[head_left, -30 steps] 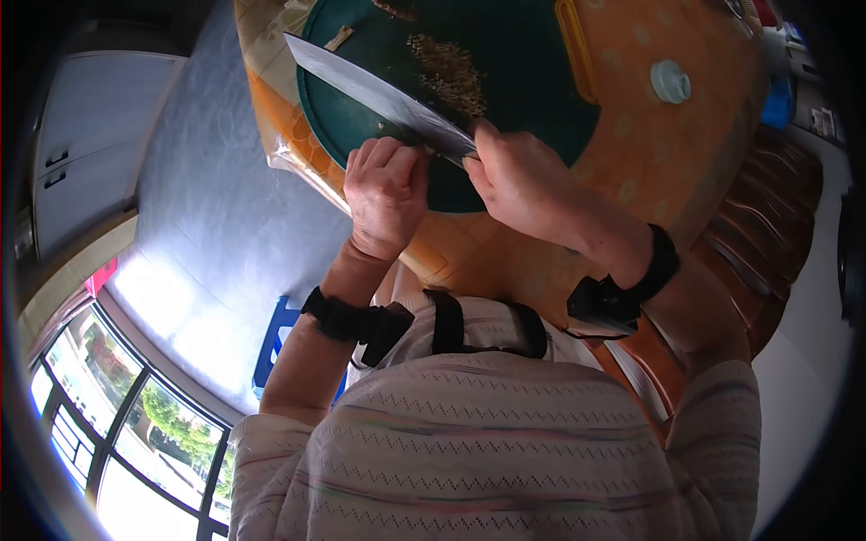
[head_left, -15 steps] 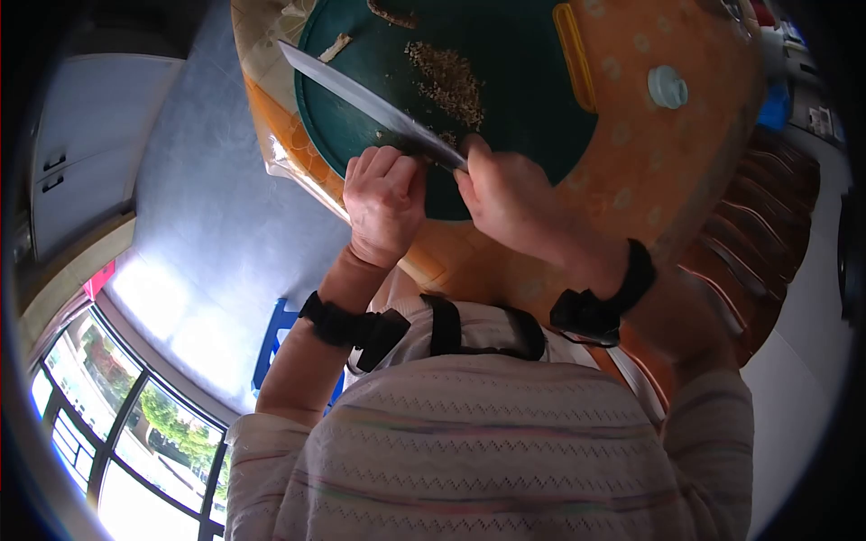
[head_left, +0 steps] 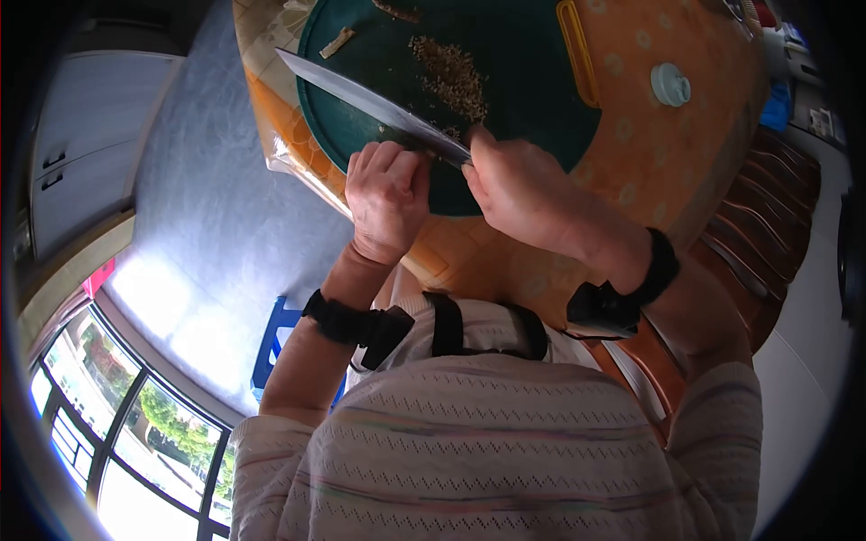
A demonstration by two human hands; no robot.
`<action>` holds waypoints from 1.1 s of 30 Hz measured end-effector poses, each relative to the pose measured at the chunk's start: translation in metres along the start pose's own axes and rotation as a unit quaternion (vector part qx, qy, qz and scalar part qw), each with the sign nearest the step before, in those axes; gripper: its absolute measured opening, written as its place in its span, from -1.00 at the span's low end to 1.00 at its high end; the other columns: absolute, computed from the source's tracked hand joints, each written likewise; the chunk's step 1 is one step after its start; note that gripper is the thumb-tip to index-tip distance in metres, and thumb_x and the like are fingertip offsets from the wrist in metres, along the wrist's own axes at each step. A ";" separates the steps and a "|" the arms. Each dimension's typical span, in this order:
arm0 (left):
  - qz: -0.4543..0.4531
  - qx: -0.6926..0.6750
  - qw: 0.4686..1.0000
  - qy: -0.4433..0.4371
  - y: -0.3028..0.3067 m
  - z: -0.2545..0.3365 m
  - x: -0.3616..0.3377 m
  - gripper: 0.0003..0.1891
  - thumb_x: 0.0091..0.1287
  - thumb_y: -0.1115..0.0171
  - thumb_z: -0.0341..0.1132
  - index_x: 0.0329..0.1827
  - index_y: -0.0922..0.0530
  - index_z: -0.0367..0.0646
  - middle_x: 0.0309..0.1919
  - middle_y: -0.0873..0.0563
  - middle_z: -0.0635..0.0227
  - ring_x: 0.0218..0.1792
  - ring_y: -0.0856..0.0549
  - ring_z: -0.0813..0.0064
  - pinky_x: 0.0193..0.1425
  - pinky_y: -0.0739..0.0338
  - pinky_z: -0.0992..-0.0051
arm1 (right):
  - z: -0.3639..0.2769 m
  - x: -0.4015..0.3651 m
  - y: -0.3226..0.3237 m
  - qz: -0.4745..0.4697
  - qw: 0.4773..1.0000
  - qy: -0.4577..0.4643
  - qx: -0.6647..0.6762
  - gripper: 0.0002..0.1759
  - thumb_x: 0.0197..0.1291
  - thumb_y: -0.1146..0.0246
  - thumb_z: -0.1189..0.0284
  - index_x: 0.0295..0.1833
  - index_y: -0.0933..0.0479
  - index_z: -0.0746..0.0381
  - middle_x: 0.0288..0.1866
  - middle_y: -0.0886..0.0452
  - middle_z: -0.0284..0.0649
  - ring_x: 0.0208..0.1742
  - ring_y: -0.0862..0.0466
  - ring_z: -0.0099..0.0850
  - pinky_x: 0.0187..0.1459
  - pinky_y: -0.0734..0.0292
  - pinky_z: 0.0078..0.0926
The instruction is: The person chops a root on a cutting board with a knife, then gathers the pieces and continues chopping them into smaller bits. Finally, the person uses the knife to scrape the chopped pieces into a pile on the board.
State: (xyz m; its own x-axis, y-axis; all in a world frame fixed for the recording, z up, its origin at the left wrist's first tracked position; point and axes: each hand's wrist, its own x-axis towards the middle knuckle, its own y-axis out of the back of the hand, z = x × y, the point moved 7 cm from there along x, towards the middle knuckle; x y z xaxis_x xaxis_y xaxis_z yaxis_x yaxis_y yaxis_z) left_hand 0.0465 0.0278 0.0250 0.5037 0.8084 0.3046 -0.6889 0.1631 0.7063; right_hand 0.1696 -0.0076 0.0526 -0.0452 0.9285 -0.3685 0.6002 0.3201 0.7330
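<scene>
My right hand (head_left: 519,185) is closed round the handle of a large kitchen knife (head_left: 361,97), whose blade slants up and left over a round green chopping board (head_left: 532,81). Close beside the blade, my left hand (head_left: 388,194) rests at the board's near edge with its fingers curled; whatever they hold is hidden. A heap of finely chopped brown bits (head_left: 454,79) lies on the board beyond the knife. Farther back are a pale strip-like piece (head_left: 338,42) and a darker brown piece (head_left: 395,11).
A yellow handle (head_left: 577,54) edges the board's right side. On the orange patterned tablecloth (head_left: 631,144) stands a small pale cup-like object (head_left: 670,85). A brown wooden chair (head_left: 758,225) is at the right, and a blue stool (head_left: 271,347) at lower left.
My right hand and forearm have shifted slightly right and upward, with the knife still held. My left hand has barely moved, and the chopped heap looks the same.
</scene>
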 end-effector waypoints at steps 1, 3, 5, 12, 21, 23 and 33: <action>-0.003 -0.002 1.000 -0.001 0.000 0.000 0.000 -0.91 0.02 -0.35 -0.53 -0.44 -0.61 -0.16 -0.47 -0.60 0.32 -0.35 -0.60 0.23 -0.22 -0.45 0.36 | -0.002 0.001 -0.001 -0.002 1.000 0.010 -0.021 -0.88 0.13 -0.14 0.56 -0.23 -0.37 0.32 -0.56 -0.59 0.03 -0.42 -0.67 0.00 -0.37 -0.58 -0.10; -0.010 -0.011 1.000 0.005 -0.001 0.001 -0.001 -0.90 0.01 -0.35 -0.53 -0.44 -0.61 -0.16 -0.47 -0.60 0.33 -0.34 -0.60 0.23 -0.21 -0.44 0.37 | -0.002 0.002 -0.007 -0.003 1.000 -0.001 -0.018 -0.88 0.14 -0.13 0.55 -0.22 -0.36 0.33 -0.56 -0.59 0.03 -0.42 -0.66 0.01 -0.38 -0.58 -0.10; -0.017 -0.003 1.000 0.005 0.000 0.004 0.001 -0.89 0.01 -0.34 -0.54 -0.43 -0.61 -0.16 -0.46 -0.59 0.33 -0.34 -0.59 0.23 -0.21 -0.44 0.37 | 0.000 -0.002 -0.009 -0.001 1.000 -0.005 -0.018 -0.87 0.14 -0.13 0.55 -0.21 -0.35 0.33 -0.56 -0.59 0.04 -0.43 -0.66 0.02 -0.39 -0.58 -0.09; 0.003 -0.006 1.000 -0.001 0.001 0.003 0.000 -0.89 0.00 -0.35 -0.54 -0.44 -0.61 -0.16 -0.47 -0.58 0.32 -0.34 -0.59 0.24 -0.22 -0.45 0.36 | 0.007 0.000 -0.003 0.053 0.998 0.010 0.030 -0.87 0.17 -0.14 0.52 -0.26 -0.35 0.34 -0.58 -0.57 0.06 -0.46 -0.64 0.04 -0.44 -0.56 -0.08; 0.003 -0.009 1.000 0.004 0.000 0.002 -0.002 -0.90 -0.01 -0.36 -0.53 -0.45 -0.61 -0.16 -0.46 -0.59 0.32 -0.35 -0.59 0.23 -0.23 -0.45 0.35 | -0.001 -0.001 0.002 0.012 1.000 0.016 0.014 -0.88 0.12 -0.16 0.56 -0.26 -0.35 0.34 -0.57 -0.58 0.04 -0.46 -0.65 0.03 -0.44 -0.56 -0.11; 0.005 -0.004 1.000 0.000 0.000 0.001 -0.001 -0.90 -0.01 -0.36 -0.53 -0.45 -0.61 -0.16 -0.46 -0.59 0.32 -0.35 -0.59 0.23 -0.23 -0.44 0.35 | -0.003 0.001 0.001 0.001 1.000 0.015 0.000 -0.88 0.11 -0.16 0.57 -0.26 -0.35 0.34 -0.56 -0.59 0.04 -0.46 -0.65 0.02 -0.45 -0.56 -0.11; -0.009 0.003 1.000 -0.011 -0.001 0.003 -0.002 -0.90 -0.01 -0.35 -0.53 -0.45 -0.61 -0.16 -0.47 -0.59 0.32 -0.35 -0.59 0.23 -0.24 -0.44 0.34 | 0.005 -0.002 -0.010 0.069 0.997 0.008 0.030 -0.86 0.17 -0.16 0.52 -0.28 -0.35 0.36 -0.57 -0.56 0.07 -0.46 -0.63 0.06 -0.47 -0.52 -0.11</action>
State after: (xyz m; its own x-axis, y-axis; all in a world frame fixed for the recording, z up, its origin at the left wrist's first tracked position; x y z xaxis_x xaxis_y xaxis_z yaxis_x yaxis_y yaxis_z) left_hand 0.0474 0.0244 0.0252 0.5271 0.7929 0.3058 -0.6764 0.1735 0.7158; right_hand 0.1676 -0.0136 0.0434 0.0288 0.9659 -0.2572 0.6478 0.1779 0.7408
